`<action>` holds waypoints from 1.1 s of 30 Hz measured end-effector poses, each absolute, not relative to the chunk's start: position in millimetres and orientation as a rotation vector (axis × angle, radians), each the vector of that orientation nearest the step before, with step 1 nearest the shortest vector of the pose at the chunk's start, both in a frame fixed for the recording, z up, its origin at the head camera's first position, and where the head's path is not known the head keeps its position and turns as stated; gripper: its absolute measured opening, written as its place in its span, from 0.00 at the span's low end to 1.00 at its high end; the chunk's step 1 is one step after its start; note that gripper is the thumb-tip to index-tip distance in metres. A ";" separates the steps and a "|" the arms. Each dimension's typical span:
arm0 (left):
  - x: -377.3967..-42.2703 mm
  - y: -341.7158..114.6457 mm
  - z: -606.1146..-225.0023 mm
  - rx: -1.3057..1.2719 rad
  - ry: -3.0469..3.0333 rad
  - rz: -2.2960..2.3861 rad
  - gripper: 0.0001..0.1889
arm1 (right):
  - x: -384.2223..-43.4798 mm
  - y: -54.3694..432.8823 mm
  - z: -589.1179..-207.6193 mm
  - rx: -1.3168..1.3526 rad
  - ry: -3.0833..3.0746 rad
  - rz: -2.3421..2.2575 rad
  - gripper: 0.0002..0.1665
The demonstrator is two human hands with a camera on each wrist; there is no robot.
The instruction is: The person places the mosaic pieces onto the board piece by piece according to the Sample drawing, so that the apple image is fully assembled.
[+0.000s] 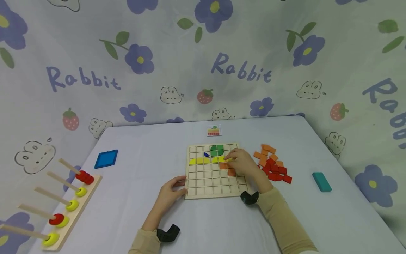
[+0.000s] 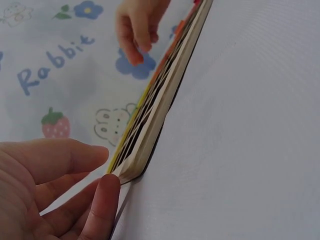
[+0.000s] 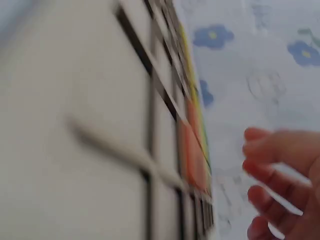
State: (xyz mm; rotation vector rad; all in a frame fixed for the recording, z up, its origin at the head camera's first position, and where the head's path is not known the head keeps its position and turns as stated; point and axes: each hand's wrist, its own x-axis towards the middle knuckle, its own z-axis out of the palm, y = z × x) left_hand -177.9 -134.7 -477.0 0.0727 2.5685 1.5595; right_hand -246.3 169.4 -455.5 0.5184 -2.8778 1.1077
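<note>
A wooden grid board [image 1: 203, 180] lies on the table, bearing green, yellow, blue and orange tiles. At its left edge is my left hand [image 1: 172, 190]; in the left wrist view, the thumb and a finger touch the board's corner [image 2: 132, 167] with the fingers relaxed. Over the board's right side hovers my right hand [image 1: 244, 162], close to the yellow tiles [image 1: 215, 159] and the orange tiles [image 1: 232, 172]. In the right wrist view its fingers [image 3: 285, 145] are loosely bent above the board, apart from it, and no piece shows between them. The hand partly hides the right-hand squares.
Loose orange tiles [image 1: 264, 150] and red tiles [image 1: 276, 171] lie right of the board. A picture card [image 1: 214, 131] lies behind it. Farther right is a teal block [image 1: 321, 181]. On the left are a blue tray [image 1: 106, 159] and a peg stand with rings [image 1: 68, 218].
</note>
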 end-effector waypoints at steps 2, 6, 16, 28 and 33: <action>-177.1 -134.8 -476.5 0.076 2.570 1.556 0.23 | -247.3 182.7 -450.9 0.420 -2.840 1.182 0.11; -175.7 -135.6 -476.1 0.065 2.572 1.555 0.23 | -245.7 213.8 -447.4 0.245 -2.819 1.281 0.14; -174.2 -137.3 -478.3 0.032 2.601 1.522 0.23 | -247.5 252.2 -467.0 0.111 -2.856 1.130 0.17; -176.7 -135.9 -479.5 0.059 2.590 1.542 0.23 | -247.5 261.9 -472.8 0.098 -2.924 0.818 0.21; -177.0 -134.9 -479.9 0.068 2.593 1.537 0.23 | -248.0 259.7 -472.5 0.076 -2.886 1.006 0.21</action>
